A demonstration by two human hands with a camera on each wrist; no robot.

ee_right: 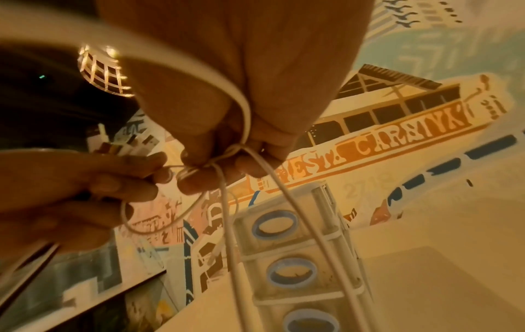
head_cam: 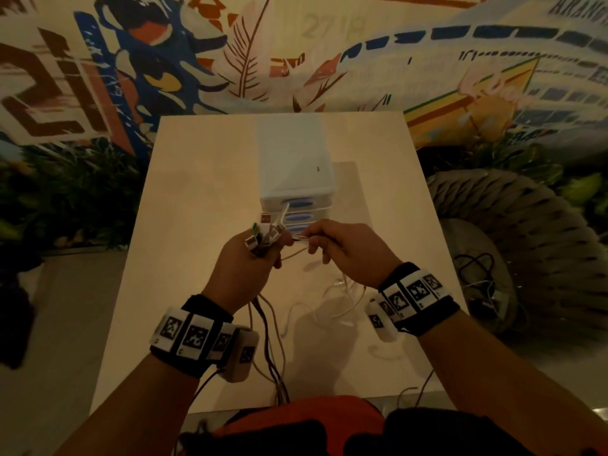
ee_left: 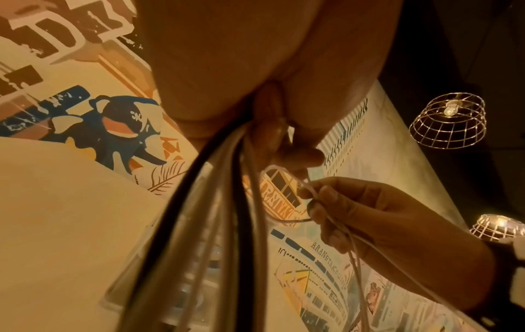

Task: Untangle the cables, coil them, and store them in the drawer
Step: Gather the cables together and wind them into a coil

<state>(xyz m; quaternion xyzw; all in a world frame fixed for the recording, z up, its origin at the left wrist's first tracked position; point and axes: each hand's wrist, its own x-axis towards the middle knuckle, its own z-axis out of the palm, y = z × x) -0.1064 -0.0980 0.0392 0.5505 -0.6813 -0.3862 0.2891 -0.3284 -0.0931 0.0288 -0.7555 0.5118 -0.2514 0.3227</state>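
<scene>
My left hand [head_cam: 250, 261] grips a bundle of black and white cables [ee_left: 199, 202] above the table, and their USB plug ends [head_cam: 263, 232] stick up out of the fist. The strands hang from it to the table [head_cam: 273, 350]. Just to the right, my right hand [head_cam: 332, 245] pinches a thin white cable [ee_right: 227, 202] between thumb and fingers, right beside the left fingers [ee_right: 122, 175]. More white cable [head_cam: 342, 297] loops loosely on the table under the right wrist. The white drawer unit [head_cam: 296, 172] with blue handles [ee_right: 291, 270] stands behind the hands, drawers closed.
The pale square table [head_cam: 197, 179] stands against a painted mural wall [head_cam: 296, 54]. A woven pouffe [head_cam: 513, 232] with dark cables [head_cam: 477, 268] on it sits to the right. Wire cage lamps [ee_left: 448, 121] hang overhead. Dark foliage lies left of the table.
</scene>
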